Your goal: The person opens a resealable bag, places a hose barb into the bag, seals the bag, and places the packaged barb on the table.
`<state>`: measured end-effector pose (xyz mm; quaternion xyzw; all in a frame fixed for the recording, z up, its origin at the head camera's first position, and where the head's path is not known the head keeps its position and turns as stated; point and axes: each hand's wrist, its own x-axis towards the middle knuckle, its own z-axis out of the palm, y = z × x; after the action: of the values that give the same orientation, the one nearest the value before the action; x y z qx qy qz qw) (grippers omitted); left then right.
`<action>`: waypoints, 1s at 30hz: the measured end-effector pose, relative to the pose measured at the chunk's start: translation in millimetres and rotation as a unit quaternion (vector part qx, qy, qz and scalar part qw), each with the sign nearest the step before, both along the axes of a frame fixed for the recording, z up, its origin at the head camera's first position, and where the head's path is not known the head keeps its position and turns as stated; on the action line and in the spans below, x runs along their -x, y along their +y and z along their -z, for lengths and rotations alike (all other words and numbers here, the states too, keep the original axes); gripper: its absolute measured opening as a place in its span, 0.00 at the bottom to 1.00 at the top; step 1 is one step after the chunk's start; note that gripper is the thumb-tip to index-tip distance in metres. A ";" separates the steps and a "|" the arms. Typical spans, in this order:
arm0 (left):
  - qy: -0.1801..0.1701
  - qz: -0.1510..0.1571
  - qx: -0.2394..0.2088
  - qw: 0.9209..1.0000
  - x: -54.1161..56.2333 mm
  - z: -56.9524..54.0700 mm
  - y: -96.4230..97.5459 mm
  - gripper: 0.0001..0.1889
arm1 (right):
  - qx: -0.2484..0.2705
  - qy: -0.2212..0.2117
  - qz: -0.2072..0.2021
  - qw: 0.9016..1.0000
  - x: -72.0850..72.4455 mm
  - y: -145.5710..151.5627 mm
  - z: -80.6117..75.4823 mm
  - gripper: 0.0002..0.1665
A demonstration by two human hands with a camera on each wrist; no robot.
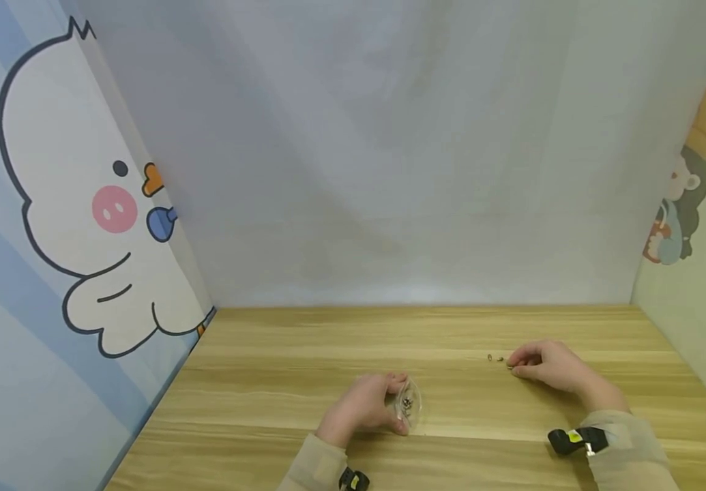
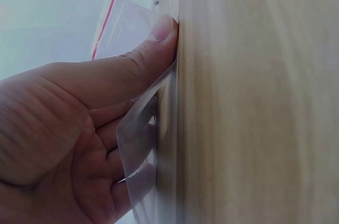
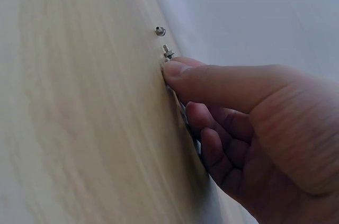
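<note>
In the head view my left hand [image 1: 361,406] holds a clear zip-lock bag [image 1: 415,412], thumb on its near side and fingers on its far side. Inside it lie several small metal pieces [image 1: 408,403]. A red line marks the bag's seal strip [image 2: 104,27] in the left wrist view, where the thumb presses the plastic at the table. Farther right, my right hand [image 1: 552,365] pinches a small shiny metal piece [image 1: 509,368] between thumb and index finger, low at the tabletop. Just beyond these fingertips sits another small metal fitting [image 3: 168,51], with a knobbed tip.
One more small metal piece, ring-like from above [image 1: 490,357], lies left of the fitting on the wooden table [image 1: 279,354]. A pale curtain [image 1: 389,170] stands along the back edge. Printed panels [image 1: 52,177] flank the table on both sides.
</note>
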<state>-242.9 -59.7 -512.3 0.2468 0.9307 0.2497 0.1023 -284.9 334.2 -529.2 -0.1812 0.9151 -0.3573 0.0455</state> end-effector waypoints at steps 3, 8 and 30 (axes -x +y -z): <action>-0.002 -0.002 -0.003 1.000 -0.8 0.3 -0.2 0.42 | 0.001 -0.003 0.000 1.000 -0.7 -0.4 -0.3 0.07; 0.000 -0.001 -0.004 1.000 -1.0 0.3 -0.1 0.42 | -0.002 0.000 0.003 1.000 -1.1 -0.7 -0.5 0.07; -0.002 -0.003 -0.012 1.000 -0.7 1.8 -0.7 0.43 | -0.015 0.018 -0.007 1.000 -1.8 -2.8 -2.0 0.04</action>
<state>-242.3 -60.4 -514.0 0.2445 0.9284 0.2612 0.1000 -283.1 331.4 -527.2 -0.1934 0.9196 -0.3401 0.0347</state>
